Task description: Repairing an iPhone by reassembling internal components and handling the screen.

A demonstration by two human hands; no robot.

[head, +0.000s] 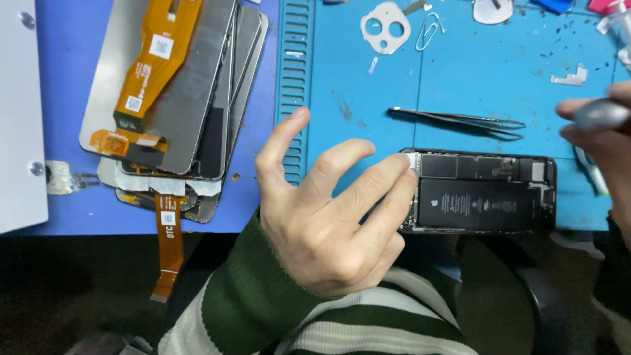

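Note:
An opened phone lies on the blue work mat, its black battery and inner parts showing. My left hand, in a green and white striped sleeve, hovers just left of the phone with fingers spread, the fingertips near the phone's left end, holding nothing. My right hand is at the right edge, fingers closed around a grey round-ended tool handle. Thin metal tweezers lie on the mat just beyond the phone.
A stack of phone screen panels with orange flex cables lies at the left. A grooved strip edges the mat. A metal camera-hole plate, a paper clip and a small bracket lie at the back.

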